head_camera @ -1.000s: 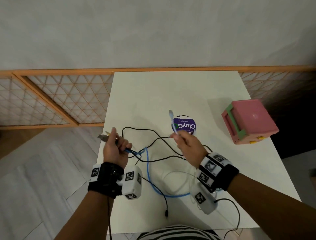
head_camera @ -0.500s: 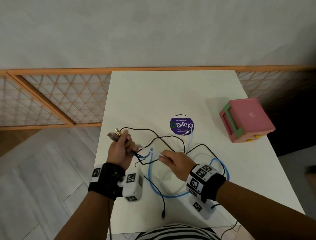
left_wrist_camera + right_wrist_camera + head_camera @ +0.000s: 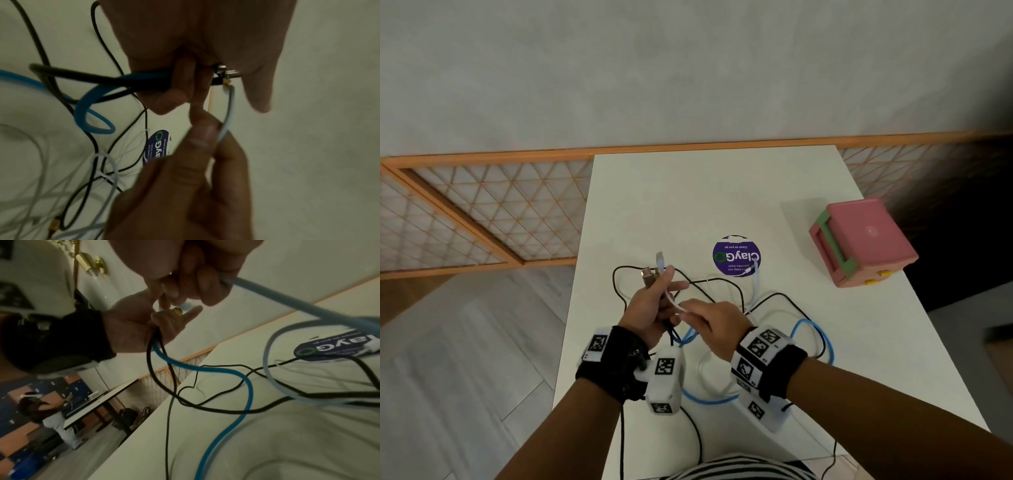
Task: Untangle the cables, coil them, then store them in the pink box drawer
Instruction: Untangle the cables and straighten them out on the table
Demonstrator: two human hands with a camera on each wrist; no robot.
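Note:
Several tangled cables lie on the white table: a blue cable, a black cable and a pale cable. My left hand is raised over the table's left side and grips a bundle of cable ends, metal plugs and a pale connector sticking up from it. My right hand is right beside it, pinching the pale cable just below the left fingers. The pink box stands at the right edge, its drawer closed.
A round purple sticker sits mid-table with cable loops over its lower edge. An orange lattice fence runs behind and left of the table. Another person at a desk shows far off in the right wrist view.
My right hand dropped from near the sticker to the table, then moved left to the left hand. The pale connector now stands in the left hand's bundle.

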